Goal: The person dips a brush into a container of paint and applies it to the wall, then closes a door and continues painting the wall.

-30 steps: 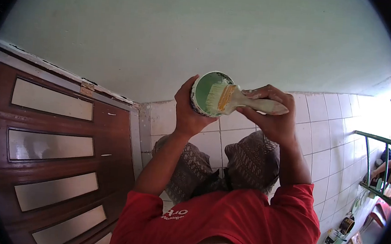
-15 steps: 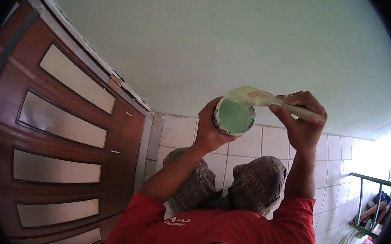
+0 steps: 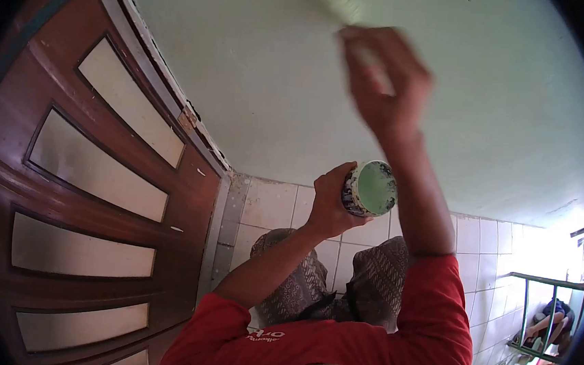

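Head view. Left hand [image 3: 335, 196] holds a small paint tub [image 3: 376, 189] by its side: thumb near the rim, fingers wrapped around the lower wall. Tub sits in front of the body, above the tiled floor [image 3: 269, 205], mouth turned toward the camera. Light green paint [image 3: 374, 187] visible inside; outer wall spotted dark and white, rim pale.

Right hand [image 3: 388, 77] is raised well above the tub and blurred. Its fingers pinch the handle of a brush [image 3: 349, 10]; exact placement of each finger cannot be read through the blur. Bristle end points up and away, at or just before the pale green wall [image 3: 489, 116]. Contact between bristles and wall: cannot tell. Right forearm passes just beside the tub, on its right in the picture.

Surroundings: brown door [image 3: 188, 243] with pale inset panels along the left side, a hinge [image 3: 188, 117] on its frame. Wearer has a red shirt [image 3: 333, 350] with white lettering and patterned legwear [image 3: 291, 278]; both knees lie below the tub in view. Far right: green metal railing [image 3: 550, 280], with another person [image 3: 550, 325] partly visible behind its bars, details too small to read.
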